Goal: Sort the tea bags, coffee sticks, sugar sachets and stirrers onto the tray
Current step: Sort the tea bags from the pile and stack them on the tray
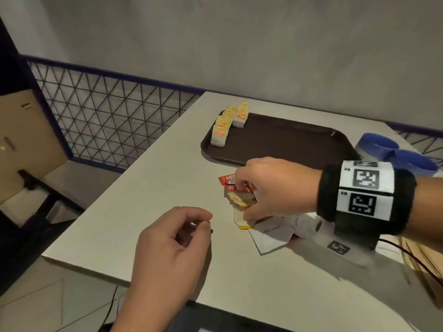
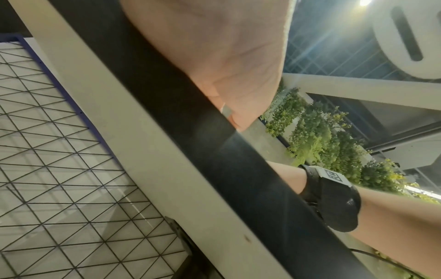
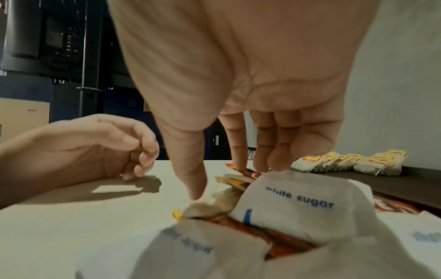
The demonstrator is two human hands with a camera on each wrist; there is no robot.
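A dark brown tray point(image 1: 299, 140) lies at the back of the white table point(image 1: 143, 212), with rows of yellow-tagged tea bags point(image 1: 221, 130) in its far left corner. In front of it is a mixed heap: loose tea bags point(image 1: 242, 198), a red coffee stick point(image 1: 226, 180) and white sugar sachets point(image 1: 273, 233). My right hand point(image 1: 244, 202) is over the heap and pinches the loose tea bags point(image 3: 210, 205) between thumb and fingers point(image 3: 245, 162). A sachet point(image 3: 298, 207) marked "white sugar" lies just under the wrist. My left hand point(image 1: 203, 222) rests on the table to the left, loosely curled and empty.
Wooden stirrers point(image 1: 419, 257) lie at the table's right edge under my right forearm. A blue and white object point(image 1: 395, 149) sits right of the tray. A dark wire-mesh railing point(image 1: 107, 116) runs along the table's left side. The table's near left corner is close to my left hand.
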